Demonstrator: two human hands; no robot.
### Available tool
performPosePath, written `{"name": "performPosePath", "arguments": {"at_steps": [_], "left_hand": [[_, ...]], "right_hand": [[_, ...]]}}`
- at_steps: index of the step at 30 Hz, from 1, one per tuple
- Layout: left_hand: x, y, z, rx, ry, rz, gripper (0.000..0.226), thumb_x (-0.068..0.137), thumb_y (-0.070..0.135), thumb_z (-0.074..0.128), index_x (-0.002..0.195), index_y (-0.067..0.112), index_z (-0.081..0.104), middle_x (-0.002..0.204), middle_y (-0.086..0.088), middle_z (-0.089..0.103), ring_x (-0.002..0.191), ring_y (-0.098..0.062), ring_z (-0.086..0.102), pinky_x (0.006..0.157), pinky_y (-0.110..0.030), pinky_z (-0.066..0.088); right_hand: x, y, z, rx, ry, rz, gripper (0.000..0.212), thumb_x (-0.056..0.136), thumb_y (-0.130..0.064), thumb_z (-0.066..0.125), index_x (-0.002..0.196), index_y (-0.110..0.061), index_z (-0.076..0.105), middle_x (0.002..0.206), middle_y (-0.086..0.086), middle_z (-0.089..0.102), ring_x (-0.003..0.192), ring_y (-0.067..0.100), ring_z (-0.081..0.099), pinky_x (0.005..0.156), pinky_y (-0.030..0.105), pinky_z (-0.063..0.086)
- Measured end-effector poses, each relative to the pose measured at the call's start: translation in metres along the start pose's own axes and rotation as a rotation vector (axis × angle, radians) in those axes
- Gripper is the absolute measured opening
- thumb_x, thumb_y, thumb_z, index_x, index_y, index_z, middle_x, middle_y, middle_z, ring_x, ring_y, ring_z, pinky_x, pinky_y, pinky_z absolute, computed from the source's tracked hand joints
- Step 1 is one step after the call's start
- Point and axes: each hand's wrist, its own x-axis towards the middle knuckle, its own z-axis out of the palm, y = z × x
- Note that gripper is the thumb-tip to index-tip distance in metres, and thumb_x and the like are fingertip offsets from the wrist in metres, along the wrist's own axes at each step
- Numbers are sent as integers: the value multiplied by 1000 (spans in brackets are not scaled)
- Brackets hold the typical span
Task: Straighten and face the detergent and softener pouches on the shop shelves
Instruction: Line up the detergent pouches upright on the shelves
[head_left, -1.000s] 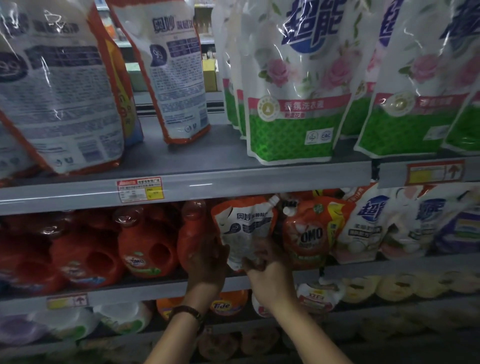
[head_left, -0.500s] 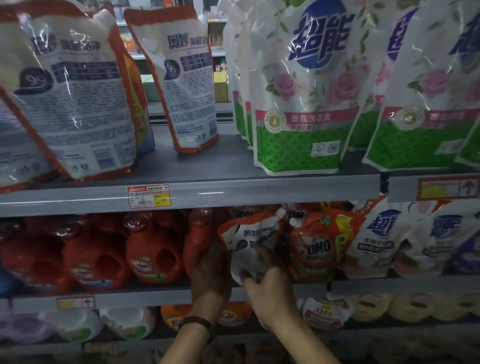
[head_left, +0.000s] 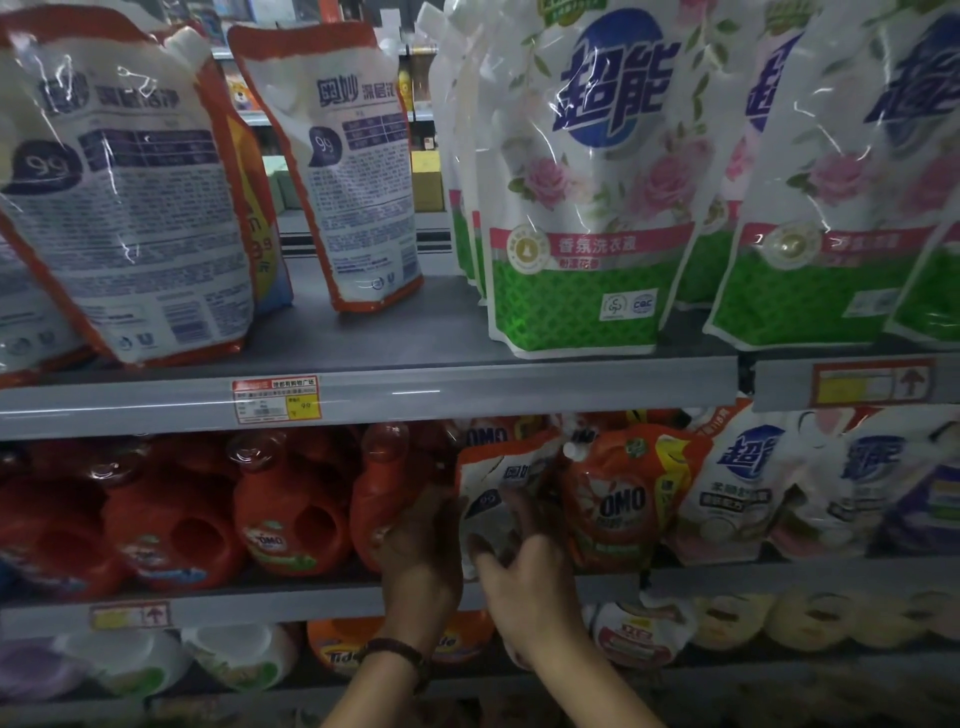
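Hands: left hand (head_left: 422, 551) grips the left edge of the white pouch (head_left: 491, 486), right hand (head_left: 524, 574) holds its lower right; both are clamped on it.
Place: on the middle shelf (head_left: 260, 605), with an orange bottle (head_left: 384, 499) at its 9 o'clock and an OMO pouch (head_left: 618, 501) at 3 o'clock.
Handling: probably soft, sloshy and bottom-heavy, with slick film.
Hold: side seams look safest, with the base supported.

OMO: red pouch (head_left: 621, 499); 超能: rose pouch (head_left: 597, 171); Tide: orange bottle (head_left: 335, 652); 99: white pouch (head_left: 358, 171).
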Motion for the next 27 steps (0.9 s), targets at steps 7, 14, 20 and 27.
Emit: {"name": "performPosePath", "arguments": {"at_steps": [7,14,20,27], "left_hand": [[-17,13,1,-259,-2,-27,24,94,3,64,92,27,68,83,11,73,78,-4,69,67,-32,55],[-25,15,2,-264,-26,-75,37,103,7,66,102,43,71,87,19,78,82,2,73,70,-29,59],[-34,26,6,-177,-77,-24,48,100,16,62,110,63,69,93,28,77,86,6,72,72,-34,61],[-37,25,17,-65,-70,93,34,86,24,65,111,46,71,95,30,75,87,11,68,70,-25,56]], "right_hand": [[0,-22,-8,60,-28,-77,48,94,-30,78,138,-26,62,109,-38,52,103,-34,46,86,-5,36],[7,-30,-4,55,47,-50,53,81,-70,65,115,-30,66,95,-13,74,90,9,71,79,29,59],[14,-34,-16,-42,83,19,26,94,-53,73,96,-29,62,71,-12,66,57,-3,57,49,8,41],[21,-22,-24,-49,112,31,39,93,-8,71,127,-27,70,98,-10,75,90,10,73,77,29,63]]}}
